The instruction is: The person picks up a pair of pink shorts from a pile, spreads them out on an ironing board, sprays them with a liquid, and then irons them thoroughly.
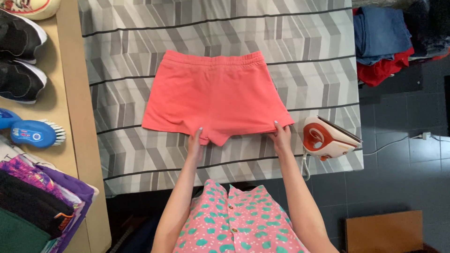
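Note:
A pair of coral-pink shorts [215,96] lies flat on an ironing board with a grey chevron cover [304,42], waistband away from me. My left hand [195,145] pinches the hem near the crotch of the shorts. My right hand [281,137] grips the hem of the right leg at its outer corner. Both hands rest on the board's near side, fingers curled over the fabric edge.
A white and orange iron [328,138] stands at the board's right edge, its cord hanging down. Folded blue and red clothes [382,40] lie at the upper right. A wooden shelf on the left holds shoes [18,56], a blue brush [37,133] and stacked clothes [33,206].

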